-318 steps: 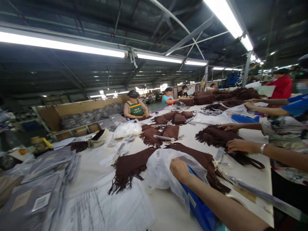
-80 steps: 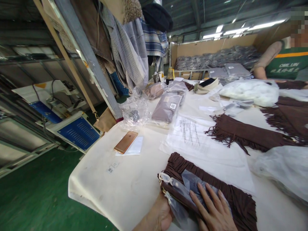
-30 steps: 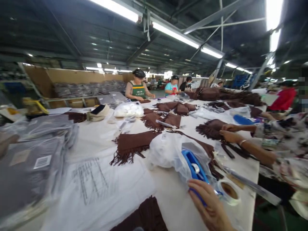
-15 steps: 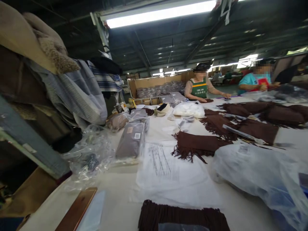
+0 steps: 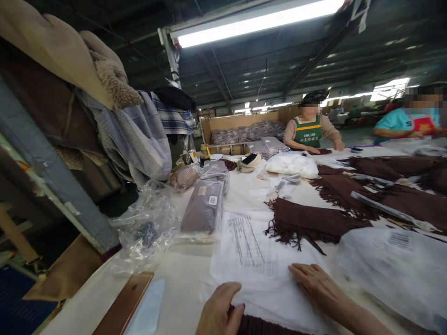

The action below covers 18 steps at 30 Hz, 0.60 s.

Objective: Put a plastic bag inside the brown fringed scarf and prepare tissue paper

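My left hand [image 5: 218,311] rests at the near table edge, fingers curled onto a dark brown fringed piece [image 5: 265,325] that mostly runs out of view at the bottom. My right hand [image 5: 316,287] lies flat, fingers apart, on a stack of clear plastic bags printed with text [image 5: 256,260]. Just beyond the bags lies a brown fringed garment [image 5: 310,223]. Whether the left hand grips the brown piece is unclear.
A rose-gold phone [image 5: 124,304] lies near left. Packed grey bags [image 5: 203,211], crumpled clear plastic [image 5: 146,225] and a large white plastic bag [image 5: 394,267] surround the stack. Hanging clothes [image 5: 132,135] crowd the left. Two workers stand at the far side, one in a green apron [image 5: 309,135].
The view has tilted slightly down and right. Both my hands have come into view, the right now flat on the printed bags, the left on the brown piece at the edge.
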{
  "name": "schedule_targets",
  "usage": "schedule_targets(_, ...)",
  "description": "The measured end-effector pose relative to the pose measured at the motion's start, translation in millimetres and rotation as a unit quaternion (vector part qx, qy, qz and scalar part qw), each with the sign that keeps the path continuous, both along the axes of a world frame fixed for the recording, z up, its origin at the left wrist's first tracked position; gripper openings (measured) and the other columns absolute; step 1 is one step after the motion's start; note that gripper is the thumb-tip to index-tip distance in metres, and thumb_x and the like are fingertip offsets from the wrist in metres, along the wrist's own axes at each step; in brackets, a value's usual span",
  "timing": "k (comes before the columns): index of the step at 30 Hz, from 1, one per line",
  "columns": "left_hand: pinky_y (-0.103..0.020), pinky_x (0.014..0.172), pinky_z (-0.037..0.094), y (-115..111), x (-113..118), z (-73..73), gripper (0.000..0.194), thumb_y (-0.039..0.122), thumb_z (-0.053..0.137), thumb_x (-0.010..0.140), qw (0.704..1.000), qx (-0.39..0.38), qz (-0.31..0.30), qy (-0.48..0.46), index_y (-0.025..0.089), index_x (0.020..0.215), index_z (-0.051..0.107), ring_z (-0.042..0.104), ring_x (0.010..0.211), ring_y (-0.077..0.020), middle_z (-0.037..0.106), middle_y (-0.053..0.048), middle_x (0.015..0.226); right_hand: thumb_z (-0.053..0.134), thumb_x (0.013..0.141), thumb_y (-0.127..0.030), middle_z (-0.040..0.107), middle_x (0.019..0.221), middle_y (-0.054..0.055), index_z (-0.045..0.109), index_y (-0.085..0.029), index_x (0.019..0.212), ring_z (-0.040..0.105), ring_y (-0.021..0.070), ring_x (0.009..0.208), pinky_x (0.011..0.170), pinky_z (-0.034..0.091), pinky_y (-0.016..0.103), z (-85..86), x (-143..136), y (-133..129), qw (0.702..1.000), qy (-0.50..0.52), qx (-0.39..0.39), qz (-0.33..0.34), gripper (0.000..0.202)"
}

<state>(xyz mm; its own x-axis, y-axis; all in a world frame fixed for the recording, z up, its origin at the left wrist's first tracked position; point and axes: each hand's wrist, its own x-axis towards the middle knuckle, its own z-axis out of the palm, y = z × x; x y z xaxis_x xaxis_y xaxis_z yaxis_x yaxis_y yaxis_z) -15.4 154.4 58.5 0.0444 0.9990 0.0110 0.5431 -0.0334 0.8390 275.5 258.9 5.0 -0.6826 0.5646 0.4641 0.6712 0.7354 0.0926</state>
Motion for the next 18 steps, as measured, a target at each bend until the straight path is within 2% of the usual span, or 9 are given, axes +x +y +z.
schedule_targets(2, -0.044, 0.106, 0.033, 21, 2, -11.1, 0.049, 0.023, 0.056, 0.075, 0.993, 0.016, -0.062, 0.100, 0.013, 0.123, 0.053, 0.046, 0.121, -0.0296, 0.052, -0.016, 0.130, 0.041, 0.077, 0.001, 0.069, 0.086, 0.003, 0.063, -0.020, 0.088, 0.062, 0.0143, 0.077, 0.071, 0.045, 0.025, -5.6, -2, 2, 0.999, 0.006, -0.031, -0.015, 0.033)
schedule_targets(5, -0.046, 0.110, 0.025, 42, 8, -26.1, 0.061, 0.017, 0.056, 0.074, 0.974, -0.042, -0.122, 0.186, 0.003, 0.132, 0.040, 0.033, 0.131, -0.0317, 0.039, -0.023, 0.138, 0.042, 0.078, 0.001, 0.064, 0.071, 0.001, 0.058, -0.020, 0.068, 0.058, 0.0149, 0.066, 0.064, 0.041, 0.026, -6.8, -6, -2, 0.998, 0.021, -0.042, -0.046, 0.028)
schedule_targets(8, -0.049, 0.111, 0.023, 53, 14, -33.4, 0.063, 0.015, 0.058, 0.075, 0.956, -0.052, -0.149, 0.249, 0.006, 0.135, 0.036, 0.027, 0.134, -0.0334, 0.034, -0.023, 0.141, 0.045, 0.077, 0.000, 0.058, 0.063, 0.001, 0.052, -0.020, 0.061, 0.053, 0.0151, 0.059, 0.060, 0.037, 0.027, -4.8, -16, -8, 0.996, 0.040, -0.043, -0.070, 0.026)
schedule_targets(11, -0.052, 0.105, 0.031, 59, 19, -31.8, 0.052, 0.007, 0.055, 0.076, 0.933, 0.004, -0.171, 0.318, 0.013, 0.128, 0.046, 0.034, 0.129, -0.0340, 0.043, -0.019, 0.136, 0.050, 0.072, -0.002, 0.057, 0.063, -0.001, 0.050, -0.020, 0.062, 0.052, 0.0149, 0.059, 0.059, 0.035, 0.027, -3.0, -28, -19, 0.994, 0.057, -0.051, -0.083, 0.021)
schedule_targets(14, -0.044, 0.089, 0.045, 55, 22, -26.1, 0.025, 0.002, 0.049, 0.080, 0.903, 0.059, -0.196, 0.378, 0.016, 0.096, 0.062, 0.054, 0.108, -0.0279, 0.061, -0.012, 0.112, 0.061, 0.065, -0.004, 0.056, 0.061, -0.003, 0.050, -0.020, 0.062, 0.052, 0.0135, 0.057, 0.056, 0.034, 0.025, -0.3, -39, -34, 0.992, 0.056, -0.081, -0.080, 0.020)
schedule_targets(16, -0.039, 0.080, 0.048, 49, 21, -23.4, 0.014, 0.008, 0.049, 0.083, 0.897, 0.063, -0.199, 0.390, 0.016, 0.080, 0.060, 0.058, 0.093, -0.0237, 0.065, -0.007, 0.094, 0.067, 0.062, -0.006, 0.058, 0.062, -0.003, 0.051, -0.020, 0.063, 0.054, 0.0138, 0.057, 0.055, 0.034, 0.025, 2.4, -44, -43, 0.989, 0.039, -0.118, -0.078, 0.021)
schedule_targets(18, -0.039, 0.079, 0.048, 42, 20, -23.3, 0.005, 0.019, 0.055, 0.084, 0.907, 0.057, -0.189, 0.371, 0.017, 0.085, 0.059, 0.058, 0.089, -0.0228, 0.064, -0.005, 0.090, 0.069, 0.063, -0.007, 0.061, 0.065, -0.001, 0.054, -0.019, 0.065, 0.058, 0.0162, 0.060, 0.056, 0.037, 0.026, 5.9, -46, -48, 0.982, 0.014, -0.165, -0.090, 0.019)
